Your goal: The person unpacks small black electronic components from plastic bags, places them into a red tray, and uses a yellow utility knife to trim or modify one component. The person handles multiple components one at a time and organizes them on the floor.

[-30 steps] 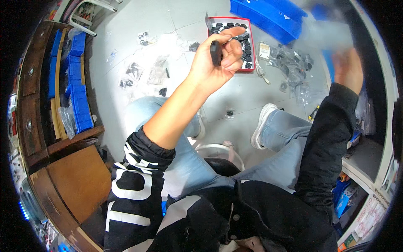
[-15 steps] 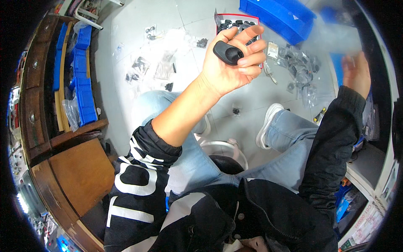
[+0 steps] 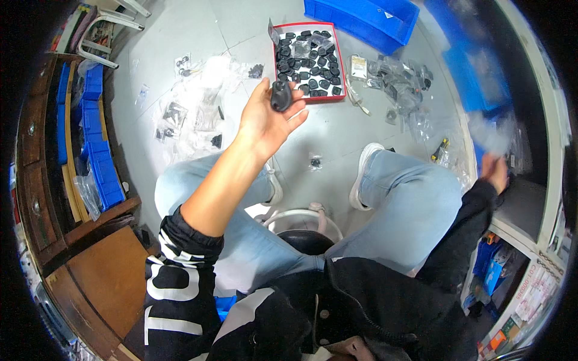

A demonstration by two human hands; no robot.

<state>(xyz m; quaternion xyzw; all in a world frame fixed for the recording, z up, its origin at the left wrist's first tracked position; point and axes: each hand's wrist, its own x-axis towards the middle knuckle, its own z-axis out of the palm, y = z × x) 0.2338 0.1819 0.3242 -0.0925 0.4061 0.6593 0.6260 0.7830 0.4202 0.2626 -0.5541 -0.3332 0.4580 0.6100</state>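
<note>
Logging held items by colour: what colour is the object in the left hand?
The object in the left hand is black; see the head view.

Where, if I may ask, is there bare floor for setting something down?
Bare floor lies between the red-rimmed box and right shoe, and between the box and white metal legs. Clear bags crowd the box's left, bagged dark parts its right.

Light glares off the left of the pale grey tiled floor (image 3: 346, 129); a dark wooden drawer cabinet (image 3: 36, 162) stands left, a white-framed shelf unit (image 3: 522, 207) right.
</note>
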